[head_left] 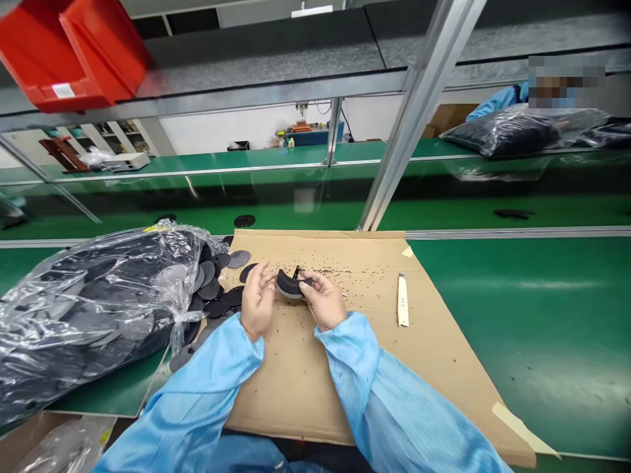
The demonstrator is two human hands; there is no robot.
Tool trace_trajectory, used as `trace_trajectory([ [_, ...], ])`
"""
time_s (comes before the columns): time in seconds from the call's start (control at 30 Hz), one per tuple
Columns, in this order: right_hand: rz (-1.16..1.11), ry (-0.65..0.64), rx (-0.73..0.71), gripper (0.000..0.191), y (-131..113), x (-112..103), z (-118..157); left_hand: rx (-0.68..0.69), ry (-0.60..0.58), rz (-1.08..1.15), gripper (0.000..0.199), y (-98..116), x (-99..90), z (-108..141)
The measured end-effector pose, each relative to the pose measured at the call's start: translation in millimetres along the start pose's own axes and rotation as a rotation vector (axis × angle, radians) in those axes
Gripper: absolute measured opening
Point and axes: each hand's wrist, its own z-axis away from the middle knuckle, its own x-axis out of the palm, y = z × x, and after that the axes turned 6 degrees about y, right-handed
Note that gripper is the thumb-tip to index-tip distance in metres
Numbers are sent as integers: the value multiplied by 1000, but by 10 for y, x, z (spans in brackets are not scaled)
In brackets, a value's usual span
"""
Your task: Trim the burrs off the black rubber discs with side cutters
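Above the cardboard sheet [296, 381], a black disc [290, 284] is bent into a curve. My right hand [325, 299] pinches its right end between thumb and fingers. Beside the disc's left end is my left hand [259, 299], its fingers stretched and apart; whether a fingertip touches the edge I cannot tell. A small dark piece [296, 270] stands up behind the bent disc. Many tiny black bits are scattered on the cardboard. To the left, loose black discs [210, 289] spill from a clear plastic bag [98, 309] full of them.
A white-handled cutter-like strip [403, 301] lies on the cardboard's right side. Slanting up behind is a metal post [419, 112]. A red bin [73, 59] hangs at upper left. Black bags [513, 130] and a person's blue sleeve [500, 102] show at far right.
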Motion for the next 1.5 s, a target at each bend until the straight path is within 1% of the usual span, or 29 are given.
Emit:
trace_trajectory([
  [0.07, 13, -1, 28, 46, 4, -7, 2, -285, -34, 215, 50, 13, 21, 14],
  [0.1, 27, -9, 42, 46, 2, -10, 8, -387, -69, 284, 51, 22, 30, 17],
  [0.13, 45, -17, 48, 44, 0, -11, 17, -461, -94, 324, 50, 32, 37, 19],
  [0.2, 93, -25, 36, 41, -7, -14, 36, -543, -89, 334, 45, 48, 46, 24],
  [0.27, 125, -24, 17, 40, -20, -17, 51, -581, -49, 311, 41, 59, 47, 28],
  [0.33, 118, -29, 34, 41, -43, -17, 60, -598, -8, 298, 41, 63, 43, 26],
  [0.4, 80, -39, 91, 41, -72, -13, 66, -602, 17, 310, 42, 59, 41, 21],
  [0.53, 30, -47, 172, 39, -114, -1, 76, -599, 10, 379, 41, 44, 47, 14],
  [0.63, 30, -41, 175, 39, -123, 7, 86, -593, -19, 421, 43, 40, 52, 16],
  [0.77, 4, -53, 190, 41, -139, 17, 96, -598, -69, 410, 47, 40, 47, 26],
  [0.97, -3, -42, 198, 41, -147, 20, 96, -619, -94, 409, 45, 38, 52, 36],
  [1.5, 4, -48, 186, 41, -104, 7, 79, -594, -119, 351, 44, 25, 41, 49],
])
